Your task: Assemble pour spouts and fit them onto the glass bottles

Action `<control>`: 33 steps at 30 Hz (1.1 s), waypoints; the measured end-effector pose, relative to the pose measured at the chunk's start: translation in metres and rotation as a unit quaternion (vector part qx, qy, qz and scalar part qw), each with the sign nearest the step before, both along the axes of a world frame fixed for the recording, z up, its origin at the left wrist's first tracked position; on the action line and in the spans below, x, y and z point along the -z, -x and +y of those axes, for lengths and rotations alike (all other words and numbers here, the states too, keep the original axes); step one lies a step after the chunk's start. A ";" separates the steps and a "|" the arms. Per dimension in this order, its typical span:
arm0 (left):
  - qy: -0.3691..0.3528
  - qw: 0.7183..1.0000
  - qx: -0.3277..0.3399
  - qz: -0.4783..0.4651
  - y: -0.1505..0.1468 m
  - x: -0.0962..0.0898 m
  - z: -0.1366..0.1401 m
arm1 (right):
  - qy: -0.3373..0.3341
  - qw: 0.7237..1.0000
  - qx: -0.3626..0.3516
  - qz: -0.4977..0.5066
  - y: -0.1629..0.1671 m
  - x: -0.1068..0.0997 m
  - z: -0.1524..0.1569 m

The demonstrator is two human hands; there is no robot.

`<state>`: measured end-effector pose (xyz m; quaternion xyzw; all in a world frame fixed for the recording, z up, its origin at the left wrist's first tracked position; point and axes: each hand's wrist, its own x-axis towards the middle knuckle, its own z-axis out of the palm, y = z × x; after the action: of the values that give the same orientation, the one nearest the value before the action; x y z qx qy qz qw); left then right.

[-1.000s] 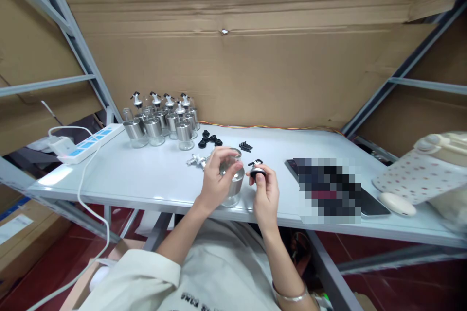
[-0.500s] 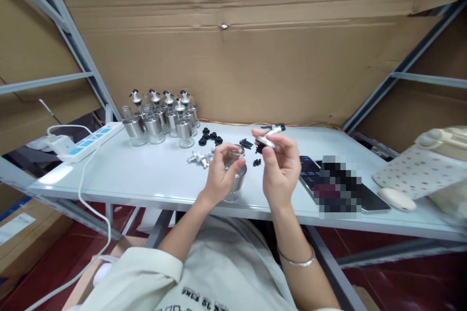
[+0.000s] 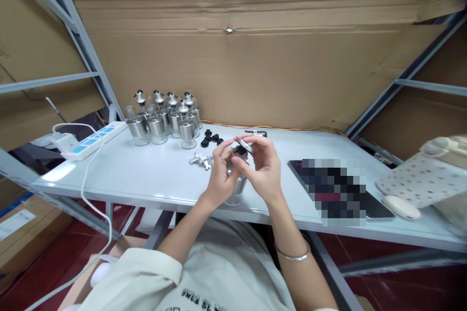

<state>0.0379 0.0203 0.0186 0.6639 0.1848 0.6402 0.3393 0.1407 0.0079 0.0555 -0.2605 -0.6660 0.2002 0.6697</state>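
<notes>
My left hand is closed around the neck of a glass bottle with a steel band, upright near the table's front edge. Between the fingers of my right hand is a silver pourer spout with a black lever. It is tilted, its black stopper at the bottle's mouth; my fingers hide how far in it sits. Beyond my left hand lie silver spout parts and several black stoppers.
Several steel-banded bottles, some with pourers, stand at the back left. A power strip lies at the left edge. To the right are a phone-like device, a white oval object and a dotted container.
My right hand has moved left and down with the pourer spout, bringing it from beside the bottle to its mouth. My left hand stays on the bottle.
</notes>
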 end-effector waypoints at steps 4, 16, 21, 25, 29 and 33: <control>-0.014 1.000 -0.008 0.012 0.001 0.000 0.001 | 0.013 0.999 0.038 -0.032 -0.002 0.001 0.001; -0.009 1.000 -0.005 0.025 0.003 0.000 0.002 | 0.043 0.995 0.075 -0.045 0.002 0.001 0.002; -0.025 0.999 -0.010 0.028 0.003 -0.002 0.000 | 0.067 0.995 0.064 -0.045 0.003 -0.001 0.003; -0.033 0.999 -0.011 0.035 0.005 -0.005 0.000 | 0.065 0.991 0.077 -0.085 0.000 -0.006 0.006; -0.033 0.998 -0.012 0.050 0.006 -0.005 0.001 | 0.038 0.989 0.064 -0.126 -0.002 -0.010 0.008; -0.085 0.994 -0.042 0.047 0.007 0.000 0.005 | 0.049 0.990 0.035 -0.128 -0.001 -0.008 0.006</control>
<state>0.0314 0.0256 0.0187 0.7116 0.1731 0.6352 0.2454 0.1419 0.0140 0.0639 -0.3397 -0.7260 0.1736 0.5721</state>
